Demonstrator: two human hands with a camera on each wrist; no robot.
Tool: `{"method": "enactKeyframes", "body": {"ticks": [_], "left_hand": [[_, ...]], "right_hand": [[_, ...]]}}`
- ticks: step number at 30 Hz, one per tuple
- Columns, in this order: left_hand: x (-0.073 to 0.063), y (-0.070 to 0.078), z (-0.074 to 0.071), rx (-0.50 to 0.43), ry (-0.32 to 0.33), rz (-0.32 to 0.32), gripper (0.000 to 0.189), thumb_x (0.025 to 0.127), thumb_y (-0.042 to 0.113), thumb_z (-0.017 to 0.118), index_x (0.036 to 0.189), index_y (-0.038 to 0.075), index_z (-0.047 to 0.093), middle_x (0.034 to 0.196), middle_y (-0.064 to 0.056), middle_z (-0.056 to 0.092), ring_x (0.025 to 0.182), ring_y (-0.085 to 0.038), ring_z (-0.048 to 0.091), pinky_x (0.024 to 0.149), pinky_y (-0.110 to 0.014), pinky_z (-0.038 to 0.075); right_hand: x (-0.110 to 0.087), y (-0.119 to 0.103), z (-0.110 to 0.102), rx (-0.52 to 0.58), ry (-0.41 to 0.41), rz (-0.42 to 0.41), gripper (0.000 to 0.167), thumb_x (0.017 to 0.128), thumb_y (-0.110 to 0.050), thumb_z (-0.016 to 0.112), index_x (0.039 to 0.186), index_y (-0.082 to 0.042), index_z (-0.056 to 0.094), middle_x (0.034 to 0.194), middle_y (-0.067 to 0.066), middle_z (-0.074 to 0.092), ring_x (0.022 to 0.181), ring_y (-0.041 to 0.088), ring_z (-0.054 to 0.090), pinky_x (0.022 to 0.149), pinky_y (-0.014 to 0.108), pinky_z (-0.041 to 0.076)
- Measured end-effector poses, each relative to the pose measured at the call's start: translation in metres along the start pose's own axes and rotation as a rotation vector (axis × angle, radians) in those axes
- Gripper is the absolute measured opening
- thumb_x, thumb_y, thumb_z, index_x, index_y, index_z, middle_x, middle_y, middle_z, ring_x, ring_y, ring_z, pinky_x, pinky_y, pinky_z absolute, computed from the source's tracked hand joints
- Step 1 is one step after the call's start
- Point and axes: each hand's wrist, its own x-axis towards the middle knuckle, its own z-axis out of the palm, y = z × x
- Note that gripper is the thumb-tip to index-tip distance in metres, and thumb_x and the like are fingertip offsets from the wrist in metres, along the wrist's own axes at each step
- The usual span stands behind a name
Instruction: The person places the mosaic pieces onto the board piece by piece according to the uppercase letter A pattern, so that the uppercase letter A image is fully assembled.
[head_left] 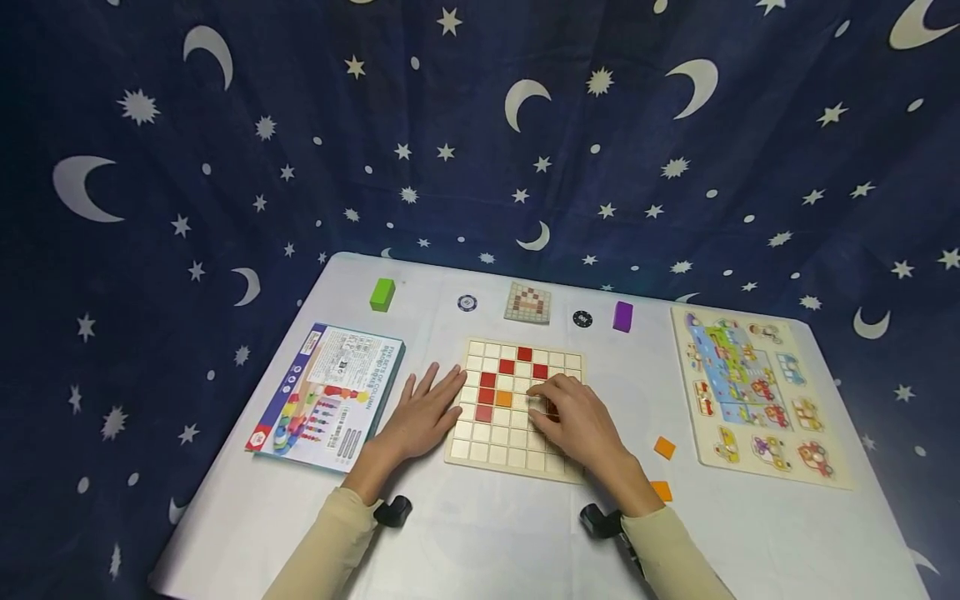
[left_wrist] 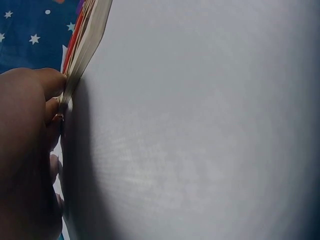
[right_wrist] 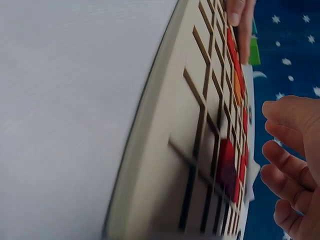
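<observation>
A wooden grid board (head_left: 498, 454) lies in the middle of the white table, with several red tiles (head_left: 485, 413) and one orange tile (head_left: 504, 398) in its squares. My left hand (head_left: 420, 421) rests at the board's left edge, fingers spread and thumb touching the rim. Over the right half of the board is my right hand (head_left: 577, 421), its fingers bent. The right wrist view shows those fingers (right_wrist: 282, 150) apart from the thumb, raised off the board, with nothing seen between them. Part of the board is hidden beneath that hand. Two loose orange squares (head_left: 664, 447) lie to its right.
Behind the board lies a small pattern card (head_left: 528, 302), between a blue-white chip (head_left: 467, 303) and a black chip (head_left: 582, 319). A green block (head_left: 382, 295) and purple block (head_left: 622, 317) stand farther out. A toy box (head_left: 330, 396) is at left, a vehicle puzzle (head_left: 750, 396) at right.
</observation>
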Motion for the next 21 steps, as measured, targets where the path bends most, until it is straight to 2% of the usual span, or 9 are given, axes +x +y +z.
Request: {"method": "enactKeyframes", "body": {"ticks": [7,13,21], "left_hand": [[0.001,0.0,0.001,0.001,-0.017,-0.008,0.062,0.113,0.036,0.047,0.17,0.019,0.031,0.178,-0.002,0.029,0.17,-0.036,0.01,0.134,-0.067,0.007],[0.001,-0.001,0.002,-0.001,-0.012,-0.011,0.062,0.112,0.036,0.047,0.169,0.018,0.032,0.178,-0.002,0.03,0.17,-0.036,0.01,0.134,-0.068,0.008],[0.001,0.0,0.002,0.003,-0.008,-0.009,0.061,0.112,0.036,0.047,0.169,0.018,0.032,0.178,-0.002,0.029,0.17,-0.036,0.01,0.134,-0.069,0.008]], "right_hand": [[-0.03,0.025,-0.017,0.006,0.086,0.06,0.027,0.09,-0.023,0.085,0.115,-0.016,0.08,0.105,0.001,0.072,0.088,0.014,0.056,0.077,0.036,0.047],[-0.063,0.054,-0.035,-0.018,0.148,0.123,0.027,0.091,-0.021,0.085,0.116,-0.016,0.079,0.107,0.003,0.075,0.087,0.018,0.062,0.077,0.041,0.049],[-0.1,0.087,-0.053,-0.06,0.138,0.26,0.031,0.09,-0.02,0.085,0.12,-0.013,0.079,0.106,0.007,0.073,0.077,0.016,0.055,0.067,0.032,0.041]]}}
